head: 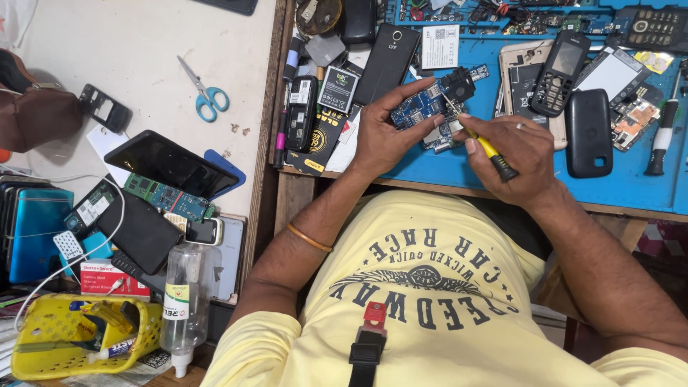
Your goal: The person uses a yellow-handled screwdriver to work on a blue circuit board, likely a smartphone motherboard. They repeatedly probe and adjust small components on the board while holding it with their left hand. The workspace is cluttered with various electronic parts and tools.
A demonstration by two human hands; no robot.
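Observation:
My left hand (383, 132) grips a blue phone circuit board (423, 107) and holds it tilted above the blue work mat (631, 183). My right hand (519, 154) is closed around a small screwdriver with a yellow and black handle (494, 154). Its thin tip rests on the board near the right edge. Both hands sit close together at the front of the mat. A black camera module (459, 84) sticks out at the board's upper right.
Several phones, batteries and covers lie on the mat, among them a black keypad phone (562, 72) and a black back cover (588, 132). Left table holds blue scissors (208, 97), a dark tablet (168, 161), a clear bottle (185, 301) and a yellow basket (79, 337).

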